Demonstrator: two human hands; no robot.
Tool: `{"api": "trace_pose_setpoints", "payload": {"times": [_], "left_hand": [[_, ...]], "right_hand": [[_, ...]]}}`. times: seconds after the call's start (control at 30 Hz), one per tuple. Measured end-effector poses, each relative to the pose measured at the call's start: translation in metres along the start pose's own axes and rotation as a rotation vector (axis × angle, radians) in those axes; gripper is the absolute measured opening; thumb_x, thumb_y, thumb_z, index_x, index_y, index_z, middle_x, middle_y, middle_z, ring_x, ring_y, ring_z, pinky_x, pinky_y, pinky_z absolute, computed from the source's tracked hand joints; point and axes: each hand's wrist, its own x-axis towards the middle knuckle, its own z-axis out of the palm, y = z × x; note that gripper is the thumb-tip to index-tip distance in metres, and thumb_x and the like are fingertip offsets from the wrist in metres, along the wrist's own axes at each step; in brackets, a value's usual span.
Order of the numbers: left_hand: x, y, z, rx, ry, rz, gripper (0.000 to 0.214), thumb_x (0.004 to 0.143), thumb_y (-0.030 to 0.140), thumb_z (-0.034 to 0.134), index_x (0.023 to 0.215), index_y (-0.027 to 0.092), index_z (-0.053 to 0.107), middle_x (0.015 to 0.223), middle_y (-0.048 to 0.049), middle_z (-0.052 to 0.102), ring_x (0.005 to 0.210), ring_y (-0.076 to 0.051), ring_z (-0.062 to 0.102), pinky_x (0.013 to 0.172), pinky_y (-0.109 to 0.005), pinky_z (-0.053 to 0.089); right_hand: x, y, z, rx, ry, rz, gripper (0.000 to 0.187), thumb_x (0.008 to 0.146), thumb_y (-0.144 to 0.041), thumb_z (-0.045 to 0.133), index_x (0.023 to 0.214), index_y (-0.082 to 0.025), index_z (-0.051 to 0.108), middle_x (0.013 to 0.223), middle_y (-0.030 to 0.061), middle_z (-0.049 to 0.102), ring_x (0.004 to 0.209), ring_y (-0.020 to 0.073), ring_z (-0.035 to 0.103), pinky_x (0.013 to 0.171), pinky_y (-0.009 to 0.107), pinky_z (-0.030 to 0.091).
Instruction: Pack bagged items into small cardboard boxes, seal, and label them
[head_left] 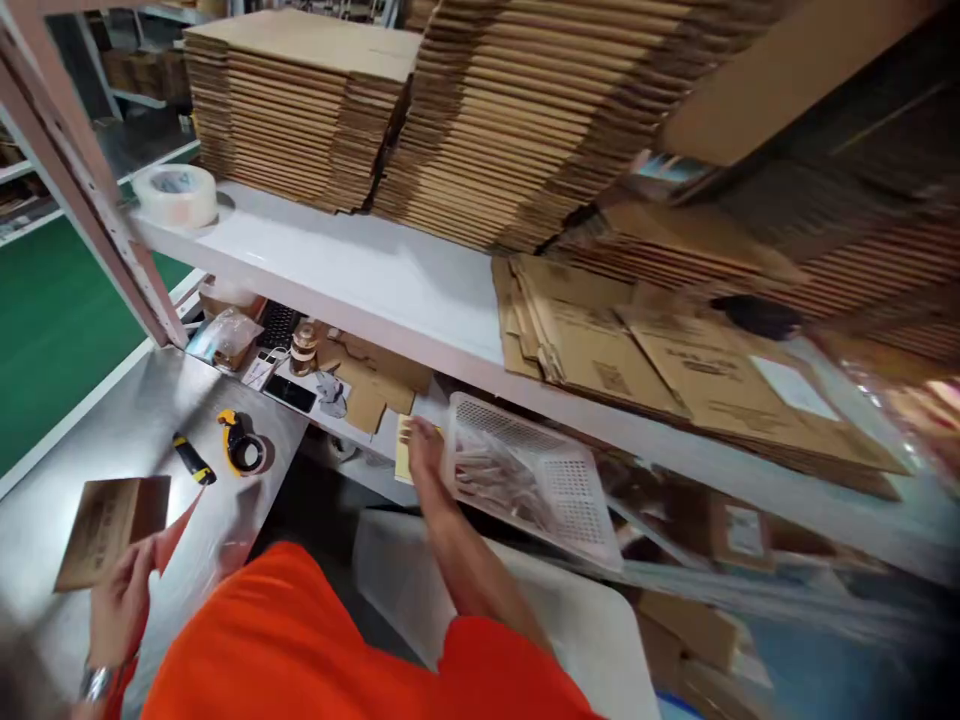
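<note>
My left hand (124, 600) holds a small flat cardboard box (109, 528) by its lower edge over the metal table (112, 430) at the lower left. My right hand (426, 458) reaches forward under the white shelf (360, 270). Its fingers are closed on a small yellow item (405, 452) next to the left end of a white perforated plastic basket (540, 480). The basket holds several clear packets. My orange sleeve fills the bottom middle.
Tall stacks of flattened cardboard boxes (480, 120) and a roll of clear tape (176, 195) stand on the white shelf. On the metal table lie a yellow tape dispenser (241, 445) and a yellow-black cutter (193, 460). A phone (289, 394) and small clutter lie further back.
</note>
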Motion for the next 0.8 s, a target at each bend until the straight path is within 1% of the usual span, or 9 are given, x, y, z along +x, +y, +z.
{"api": "trace_pose_setpoints", "payload": {"times": [0.07, 0.1, 0.2, 0.27, 0.33, 0.43, 0.6, 0.7, 0.8], "left_hand": [[-0.011, 0.004, 0.005, -0.01, 0.033, 0.116, 0.058, 0.097, 0.074, 0.057, 0.097, 0.024, 0.087, 0.098, -0.0069, 0.09, 0.094, -0.031, 0.085, 0.079, -0.037, 0.069], [-0.016, 0.006, 0.007, -0.024, 0.037, 0.2, 0.056, 0.101, 0.07, 0.056, 0.099, 0.023, 0.087, 0.097, -0.0077, 0.09, 0.09, -0.029, 0.086, 0.08, -0.036, 0.07], [-0.025, 0.003, 0.01, -0.03, 0.008, 0.479, 0.044, 0.112, 0.05, 0.052, 0.106, 0.023, 0.087, 0.104, -0.0089, 0.09, 0.096, -0.024, 0.087, 0.09, -0.034, 0.071], [-0.026, -0.008, 0.008, 0.039, 0.041, 0.636, 0.038, 0.115, 0.037, 0.051, 0.112, 0.023, 0.086, 0.11, -0.0098, 0.09, 0.102, -0.023, 0.087, 0.095, -0.034, 0.072], [-0.028, -0.024, 0.005, 0.139, 0.086, 0.751, 0.034, 0.115, 0.028, 0.051, 0.117, 0.022, 0.085, 0.11, -0.0102, 0.09, 0.104, -0.023, 0.087, 0.096, -0.035, 0.072], [-0.035, -0.055, 0.002, 0.272, 0.155, 0.844, 0.03, 0.114, 0.022, 0.054, 0.119, 0.022, 0.083, 0.111, -0.0095, 0.089, 0.109, -0.023, 0.086, 0.101, -0.039, 0.073], [-0.026, -0.116, 0.001, 0.386, 0.253, 0.782, 0.027, 0.111, 0.019, 0.058, 0.113, 0.023, 0.084, 0.124, -0.0123, 0.086, 0.129, -0.027, 0.079, 0.11, -0.049, 0.069], [0.001, -0.144, -0.003, 0.444, 0.238, 0.68, 0.025, 0.108, 0.018, 0.059, 0.11, 0.023, 0.084, 0.129, -0.0131, 0.083, 0.134, -0.029, 0.074, 0.111, -0.056, 0.067], [0.031, -0.156, -0.005, 0.514, 0.147, 0.567, 0.023, 0.107, 0.018, 0.061, 0.109, 0.022, 0.084, 0.135, -0.0149, 0.079, 0.142, -0.032, 0.068, 0.117, -0.063, 0.061]], "right_hand": [[-0.027, 0.02, 0.061, -0.022, -0.23, 0.108, 0.037, 0.105, -0.053, 0.076, 0.108, -0.016, 0.077, 0.088, 0.0029, 0.077, 0.07, 0.0166, 0.071, 0.061, 0.028, 0.06], [-0.047, 0.03, 0.093, -0.041, -0.425, 0.197, 0.04, 0.103, -0.057, 0.077, 0.102, -0.017, 0.077, 0.08, 0.0029, 0.077, 0.065, 0.0172, 0.07, 0.056, 0.027, 0.058], [-0.117, 0.053, 0.179, -0.151, -1.136, 0.555, 0.053, 0.103, -0.068, 0.068, 0.094, -0.017, 0.076, 0.08, 0.0086, 0.08, 0.066, 0.02, 0.074, 0.055, 0.027, 0.057], [-0.155, 0.06, 0.222, -0.236, -1.419, 0.689, 0.06, 0.106, -0.072, 0.057, 0.093, -0.017, 0.075, 0.086, 0.0111, 0.082, 0.07, 0.0191, 0.075, 0.057, 0.025, 0.056], [-0.177, 0.064, 0.255, -0.319, -1.453, 0.576, 0.059, 0.105, -0.072, 0.057, 0.088, -0.018, 0.073, 0.082, 0.0099, 0.08, 0.067, 0.0174, 0.072, 0.056, 0.025, 0.054], [-0.191, 0.065, 0.29, -0.438, -1.42, 0.263, 0.046, 0.092, -0.064, 0.076, 0.079, -0.02, 0.069, 0.074, 0.0053, 0.076, 0.064, 0.0165, 0.067, 0.059, 0.026, 0.052], [-0.201, 0.063, 0.338, -0.486, -1.396, -0.102, 0.033, 0.083, -0.047, 0.088, 0.07, -0.021, 0.071, 0.075, 0.0029, 0.073, 0.084, 0.0225, 0.068, 0.078, 0.032, 0.055], [-0.21, 0.065, 0.371, -0.536, -1.341, -0.548, 0.018, 0.093, -0.036, 0.08, 0.081, -0.022, 0.081, 0.103, 0.009, 0.081, 0.109, 0.0281, 0.07, 0.101, 0.039, 0.055], [-0.216, 0.073, 0.401, -0.691, -1.2, -1.011, 0.022, 0.103, -0.033, 0.07, 0.093, -0.022, 0.086, 0.122, 0.0138, 0.081, 0.118, 0.0303, 0.07, 0.11, 0.042, 0.053]]}}
